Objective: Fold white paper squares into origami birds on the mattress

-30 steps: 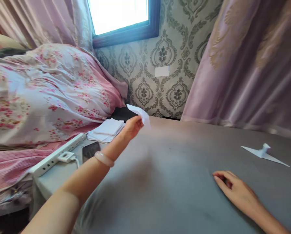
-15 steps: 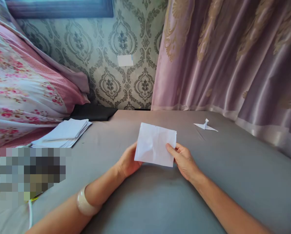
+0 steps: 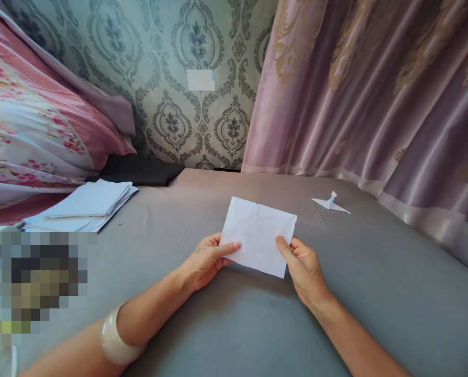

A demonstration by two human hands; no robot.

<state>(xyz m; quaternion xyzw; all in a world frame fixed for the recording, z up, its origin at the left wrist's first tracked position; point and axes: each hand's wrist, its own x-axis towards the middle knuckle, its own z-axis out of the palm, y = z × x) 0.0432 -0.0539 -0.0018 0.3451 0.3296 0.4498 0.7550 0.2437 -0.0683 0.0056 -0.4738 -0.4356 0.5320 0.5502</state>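
Note:
Between my two hands a creased white sheet of paper (image 3: pixel 259 230) is held up over the grey bed surface, slightly tilted down to the right. My left hand (image 3: pixel 208 259) pinches its left edge, thumb on the front face and fingers behind. At the right edge, my right hand (image 3: pixel 304 264) grips it the same way, thumb on the front. The back of the paper and most of the fingertips behind it are hidden. A pale bangle (image 3: pixel 118 335) circles my left forearm.
A folded white paper bird (image 3: pixel 331 202) rests on the grey sheet (image 3: pixel 394 272) to the right. Stacked white papers (image 3: pixel 88 199) lie at the left, beside a black flat item (image 3: pixel 140 170). Curtains (image 3: pixel 336 104) hang behind, and floral fabric (image 3: pixel 33 125) drapes at the left.
My left thumb has come from behind the paper onto its front. The paper has shifted slightly right and shows wider. The view has tipped down a little.

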